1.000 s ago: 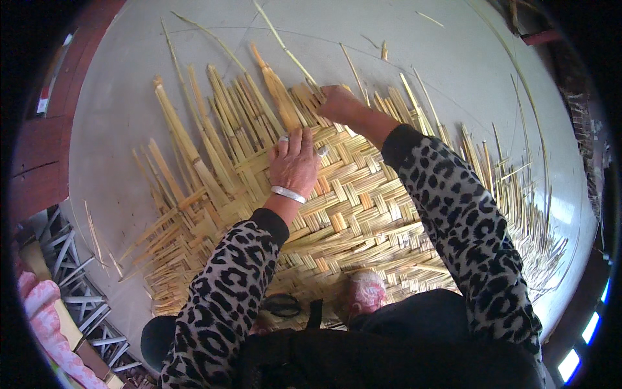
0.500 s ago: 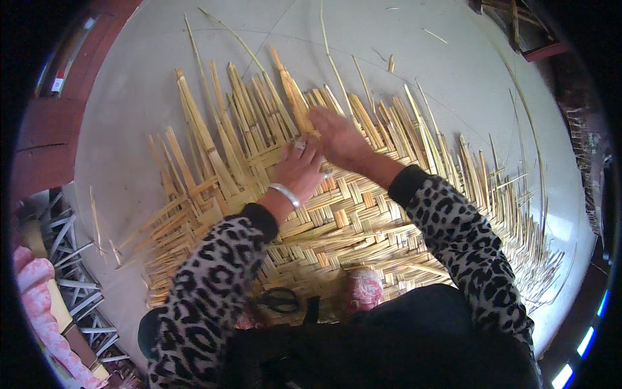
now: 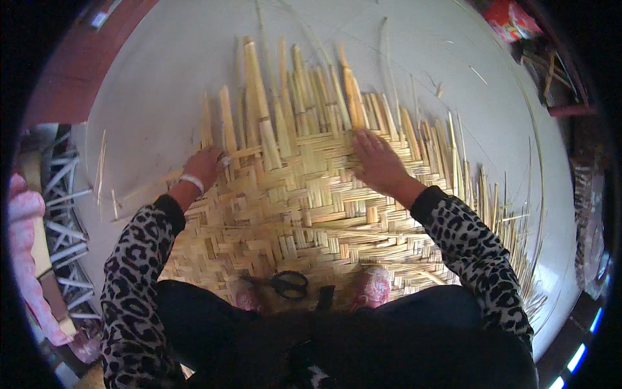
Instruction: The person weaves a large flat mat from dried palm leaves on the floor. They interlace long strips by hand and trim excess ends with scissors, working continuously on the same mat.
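A partly woven mat of split reed strips [image 3: 304, 207] spreads over the floor before me, its loose strip ends fanning out at the far side. At the mat's upper left edge my left hand [image 3: 205, 170], with a pale bracelet at the wrist, is closed at the end of a crosswise reed strip [image 3: 249, 153]; its fingertips are partly hidden. My right hand [image 3: 383, 167] lies on the weave right of centre, fingers stretched toward the base of the upright strips [image 3: 352, 91], holding nothing I can see.
Black-handled scissors [image 3: 289, 285] lie on the mat near my pink shoes [image 3: 372, 287], beside a small dark piece [image 3: 326, 297]. A white metal rack [image 3: 68, 227] and pink cloth [image 3: 24, 227] stand at the left. Loose reed strips [image 3: 534, 194] lie on the right.
My hands have come apart from the middle of the weaving edge. The left has moved to the mat's left edge, the right somewhat rightward and nearer. The view has shifted.
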The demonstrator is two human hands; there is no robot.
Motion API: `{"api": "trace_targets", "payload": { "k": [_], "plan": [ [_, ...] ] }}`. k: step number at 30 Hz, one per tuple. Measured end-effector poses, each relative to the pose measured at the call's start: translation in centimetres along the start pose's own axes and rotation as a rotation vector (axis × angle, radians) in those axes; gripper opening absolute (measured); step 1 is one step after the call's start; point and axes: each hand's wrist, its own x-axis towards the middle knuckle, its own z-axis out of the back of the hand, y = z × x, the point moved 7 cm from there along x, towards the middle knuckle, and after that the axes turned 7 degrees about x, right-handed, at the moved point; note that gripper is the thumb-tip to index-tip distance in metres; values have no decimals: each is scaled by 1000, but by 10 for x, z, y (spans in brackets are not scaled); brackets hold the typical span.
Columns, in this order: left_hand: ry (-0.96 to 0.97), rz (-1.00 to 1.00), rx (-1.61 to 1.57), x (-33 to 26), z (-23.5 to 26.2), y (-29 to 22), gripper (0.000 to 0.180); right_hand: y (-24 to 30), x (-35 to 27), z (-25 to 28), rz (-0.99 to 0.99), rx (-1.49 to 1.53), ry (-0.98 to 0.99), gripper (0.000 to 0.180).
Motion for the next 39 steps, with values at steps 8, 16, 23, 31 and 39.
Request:
{"api": "trace_targets", "payload": {
  "k": [8, 16, 23, 31, 39],
  "plan": [
    [417, 84, -491, 29, -34, 44, 33, 9, 30, 24, 21, -116, 301, 62],
    [205, 0, -256, 14, -51, 85, 16, 178, 59, -14, 309, 182, 563, 20],
    [179, 137, -373, -22, -47, 128, 19, 315, -55, -78, 349, 442, 530, 13],
    [211, 154, -407, -41, -46, 145, 20, 331, -88, -100, 515, 217, 395, 11],
    [153, 205, -444, -71, -9, 143, 25, 366, -97, -115, 507, 226, 676, 14]
  ]
}}
